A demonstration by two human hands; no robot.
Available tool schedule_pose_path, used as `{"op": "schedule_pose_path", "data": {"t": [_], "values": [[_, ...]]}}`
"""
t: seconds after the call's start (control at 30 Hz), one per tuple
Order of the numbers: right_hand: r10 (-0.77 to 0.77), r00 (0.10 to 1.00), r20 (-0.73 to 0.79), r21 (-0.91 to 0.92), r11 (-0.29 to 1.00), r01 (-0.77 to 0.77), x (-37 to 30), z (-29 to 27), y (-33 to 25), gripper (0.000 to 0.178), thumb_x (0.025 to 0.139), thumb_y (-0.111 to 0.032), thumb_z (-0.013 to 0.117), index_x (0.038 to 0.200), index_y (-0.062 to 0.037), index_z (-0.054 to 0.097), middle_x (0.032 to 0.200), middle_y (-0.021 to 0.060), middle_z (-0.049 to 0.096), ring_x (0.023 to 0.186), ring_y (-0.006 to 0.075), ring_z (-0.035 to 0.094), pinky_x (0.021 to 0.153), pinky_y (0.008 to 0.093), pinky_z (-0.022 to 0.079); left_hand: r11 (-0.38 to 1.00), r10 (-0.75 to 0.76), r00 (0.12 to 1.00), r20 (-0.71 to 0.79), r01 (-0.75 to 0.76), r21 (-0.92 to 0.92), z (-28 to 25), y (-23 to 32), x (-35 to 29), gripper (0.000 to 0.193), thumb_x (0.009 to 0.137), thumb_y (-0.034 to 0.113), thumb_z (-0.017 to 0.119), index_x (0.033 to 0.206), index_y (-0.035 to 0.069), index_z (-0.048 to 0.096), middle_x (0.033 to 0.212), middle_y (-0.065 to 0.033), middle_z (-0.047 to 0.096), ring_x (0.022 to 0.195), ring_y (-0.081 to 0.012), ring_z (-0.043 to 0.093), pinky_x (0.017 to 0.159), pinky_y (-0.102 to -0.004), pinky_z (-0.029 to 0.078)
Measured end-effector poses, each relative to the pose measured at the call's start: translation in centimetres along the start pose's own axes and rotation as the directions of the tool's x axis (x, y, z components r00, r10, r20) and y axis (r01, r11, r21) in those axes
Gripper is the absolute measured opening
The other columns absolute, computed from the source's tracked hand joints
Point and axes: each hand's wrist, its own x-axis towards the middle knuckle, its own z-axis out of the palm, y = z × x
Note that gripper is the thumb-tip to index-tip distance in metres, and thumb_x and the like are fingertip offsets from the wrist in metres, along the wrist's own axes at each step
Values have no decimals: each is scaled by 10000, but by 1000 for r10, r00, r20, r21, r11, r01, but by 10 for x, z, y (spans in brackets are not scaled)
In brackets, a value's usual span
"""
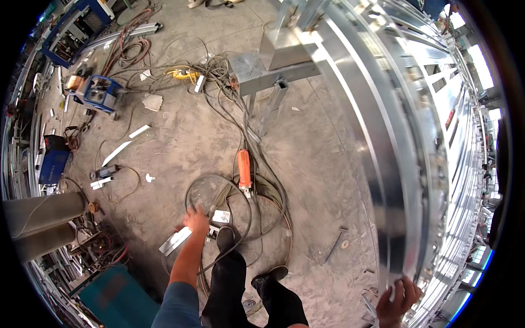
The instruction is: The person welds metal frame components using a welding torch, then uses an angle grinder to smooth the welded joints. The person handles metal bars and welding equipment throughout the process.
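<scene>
My left hand [196, 220] reaches down toward the floor with its fingers apart, slightly blurred. It is beside a loop of dark cable [219, 176] and above a pale metal offcut [174, 242]. At lower right, the curled fingers of my right hand [402, 298] grip the lower edge of a long shiny metal frame [383, 177]. That frame curves along the whole right side in this view. An orange angle grinder [244, 169] lies on the floor among the cables, ahead of my feet.
A metal stand [257, 76] rises ahead, with tangled cables beside it. To the left are a blue-framed machine [100, 93], a blue box-shaped machine [53, 164] and pale metal strips [117, 153]. A hammer-shaped tool [336, 244] lies on the right floor; thick pipes [44, 218] jut in at left.
</scene>
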Motion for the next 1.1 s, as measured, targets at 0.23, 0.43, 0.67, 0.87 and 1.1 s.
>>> {"op": "schedule_pose_path", "data": {"t": [0.23,0.43,0.67,0.87,1.1], "values": [[-228,965,-128,-167,964,206,56,5,-11,269,947,-174,727,1122,24,679,1056,194,731,797,317,656,680,439,532,503,861,492,-129,-787,358,51,195,159,405,1007,383,562,1391,280,639,1567,-102,482,1439,-335,391,1080,-593,384],[-292,951,-106,-201,943,267,52,12,-6,275,942,-185,728,1118,22,682,1040,188,733,774,316,643,684,445,533,-32,910,238,339,-776,630,90,250,206,401,977,447,553,1246,225,752,1322,-68,692,1381,-320,509,1157,-622,284],[-238,967,87,10,971,238,42,-15,7,267,940,-179,728,1119,14,686,1033,177,734,780,326,637,700,457,535,296,643,335,689,-938,180,-18,209,111,335,676,319,790,990,207,811,966,-33,779,948,-250,751,719,-463,568],[30,995,-99,85,996,-22,-12,2,1,210,846,-68,626,1034,-153,667,1202,71,683,1018,235,640,964,463,414,586,651,348,675,-795,-155,-188,140,-149,584,694,441,743,1160,90,737,987,-164,778,965,-332,750,823,-456,575],[521,842,-137,716,640,-279,-70,-55,-9,191,879,-137,748,1063,-107,706,1201,90,710,1025,243,691,858,373,516,414,687,357,633,523,-745,-279,50,-444,427,853,155,762,1236,7,643,986,-72,682,794,-212,658,720,-343,537]]}}
